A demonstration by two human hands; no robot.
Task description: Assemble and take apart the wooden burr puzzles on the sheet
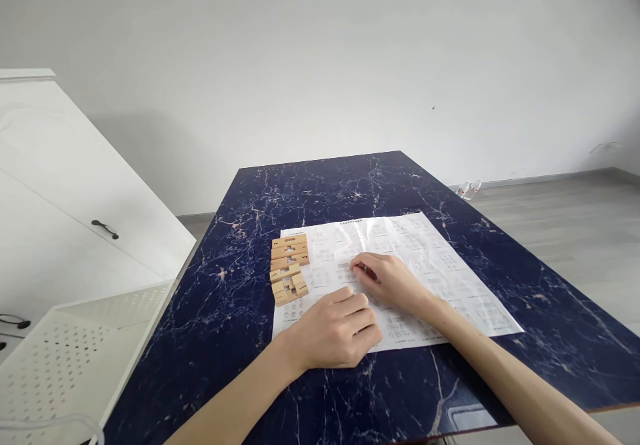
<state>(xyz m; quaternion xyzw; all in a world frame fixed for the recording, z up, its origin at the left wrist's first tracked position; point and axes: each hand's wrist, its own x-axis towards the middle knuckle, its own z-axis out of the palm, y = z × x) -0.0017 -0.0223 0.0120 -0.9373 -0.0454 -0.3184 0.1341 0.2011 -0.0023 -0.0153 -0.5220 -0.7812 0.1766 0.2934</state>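
A large printed paper sheet (430, 265) lies on a dark blue marble-patterned table (300, 185). Several notched wooden puzzle pieces (289, 267) sit in a group on the sheet's left edge. My left hand (335, 330) rests knuckles-up on the sheet's near edge, its fingers curled in loosely, just right of and below the wooden pieces. My right hand (387, 282) lies on the middle of the sheet, fingertips drawn together and pressing on the print. Neither hand touches the wooden pieces.
A white cabinet (65, 198) with a dark handle stands at the left, with a white perforated tray (75, 352) below it. Behind the table is a white wall. Grey floor lies at the right, with a small clear object (469, 190) by the baseboard.
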